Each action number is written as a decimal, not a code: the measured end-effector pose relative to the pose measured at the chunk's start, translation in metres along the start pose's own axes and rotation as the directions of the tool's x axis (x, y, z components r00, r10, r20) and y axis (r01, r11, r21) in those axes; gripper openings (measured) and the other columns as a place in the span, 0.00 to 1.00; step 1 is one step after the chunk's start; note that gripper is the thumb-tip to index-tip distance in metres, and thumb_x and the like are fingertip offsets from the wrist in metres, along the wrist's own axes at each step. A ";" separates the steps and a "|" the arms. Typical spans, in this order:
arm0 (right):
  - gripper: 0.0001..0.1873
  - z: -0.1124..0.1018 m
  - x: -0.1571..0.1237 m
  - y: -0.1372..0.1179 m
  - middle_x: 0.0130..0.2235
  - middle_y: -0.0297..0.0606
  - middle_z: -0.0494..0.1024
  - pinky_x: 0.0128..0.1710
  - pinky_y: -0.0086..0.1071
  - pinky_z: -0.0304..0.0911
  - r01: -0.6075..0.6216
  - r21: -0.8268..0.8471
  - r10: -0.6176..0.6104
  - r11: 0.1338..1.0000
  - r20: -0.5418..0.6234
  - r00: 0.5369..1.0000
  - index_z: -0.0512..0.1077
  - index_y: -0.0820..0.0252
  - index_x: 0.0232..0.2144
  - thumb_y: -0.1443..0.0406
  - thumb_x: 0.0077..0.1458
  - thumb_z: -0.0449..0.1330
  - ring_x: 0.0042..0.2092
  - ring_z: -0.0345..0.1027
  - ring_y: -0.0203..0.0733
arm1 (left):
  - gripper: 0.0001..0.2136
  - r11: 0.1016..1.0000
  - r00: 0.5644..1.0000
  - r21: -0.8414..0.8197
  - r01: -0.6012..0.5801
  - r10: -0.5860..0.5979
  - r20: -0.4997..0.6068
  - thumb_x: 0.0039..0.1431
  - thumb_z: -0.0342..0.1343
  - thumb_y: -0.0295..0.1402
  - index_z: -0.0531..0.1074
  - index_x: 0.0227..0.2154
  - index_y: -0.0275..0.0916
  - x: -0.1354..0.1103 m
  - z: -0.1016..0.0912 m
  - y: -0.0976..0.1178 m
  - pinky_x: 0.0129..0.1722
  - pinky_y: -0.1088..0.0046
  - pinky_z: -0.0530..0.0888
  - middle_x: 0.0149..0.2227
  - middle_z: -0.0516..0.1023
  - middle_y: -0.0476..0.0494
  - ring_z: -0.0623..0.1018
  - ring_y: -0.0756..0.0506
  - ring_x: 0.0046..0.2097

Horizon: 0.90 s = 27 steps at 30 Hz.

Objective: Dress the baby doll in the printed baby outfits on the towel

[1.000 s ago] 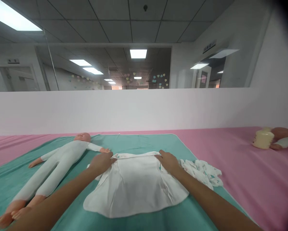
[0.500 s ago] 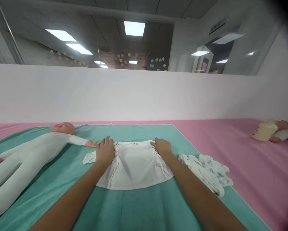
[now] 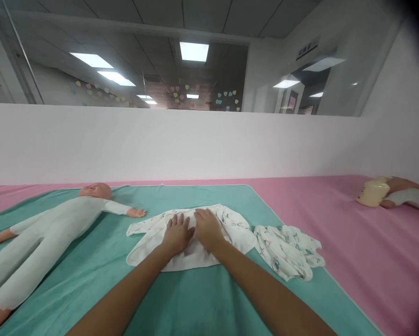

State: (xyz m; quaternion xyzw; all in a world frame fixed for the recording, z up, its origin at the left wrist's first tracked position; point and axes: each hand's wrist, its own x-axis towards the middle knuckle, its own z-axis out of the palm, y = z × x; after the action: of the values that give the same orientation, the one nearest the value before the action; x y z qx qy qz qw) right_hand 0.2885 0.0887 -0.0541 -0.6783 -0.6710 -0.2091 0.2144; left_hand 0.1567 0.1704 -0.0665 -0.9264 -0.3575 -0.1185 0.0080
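Note:
A small white baby top (image 3: pixel 144 247) lies spread in the middle, its plain inside showing and its printed sleeve reaching left. Near the centre of the top, my left hand (image 3: pixel 177 235) rests with fingers spread and thumb out. My right hand (image 3: pixel 208 229) lies close beside it, fingers extended on the same cloth. Neither hand visibly grips the fabric, though the palms hide what is underneath. To the right, a crumpled white printed baby garment (image 3: pixel 288 252) touches or nearly touches the top's edge.
On the left, a baby doll (image 3: pixel 66 219) in a white suit lies on its back on the green blanket (image 3: pixel 209 308). A pink sheet (image 3: pixel 363 261) lies beneath. A cream bottle (image 3: pixel 373 191) is by another doll's arm at far right, before a white wall (image 3: pixel 202 144).
Both hands have moved inward from the top's upper corners to its middle. Printed fabric now shows along the upper and right edges, and the lower left edge spreads wider.

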 end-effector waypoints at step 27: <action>0.37 0.005 0.000 0.057 0.64 0.45 0.52 0.61 0.42 0.33 -0.403 -0.254 0.447 0.879 0.146 0.883 0.48 0.64 0.64 0.51 0.58 0.48 0.64 0.39 0.50 | 0.25 0.955 0.955 0.287 0.080 0.010 -0.298 0.57 0.42 0.28 0.60 0.59 0.35 0.000 -0.013 -0.031 0.64 0.55 0.34 0.66 0.46 0.39 0.45 0.40 0.67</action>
State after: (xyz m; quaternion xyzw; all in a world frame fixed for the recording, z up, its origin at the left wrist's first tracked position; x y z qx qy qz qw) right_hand 0.3451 0.0914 -0.0588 -0.8462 -0.4962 -0.1590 0.1117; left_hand 0.1333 0.1928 -0.0559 -0.8799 -0.3825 -0.2012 0.1977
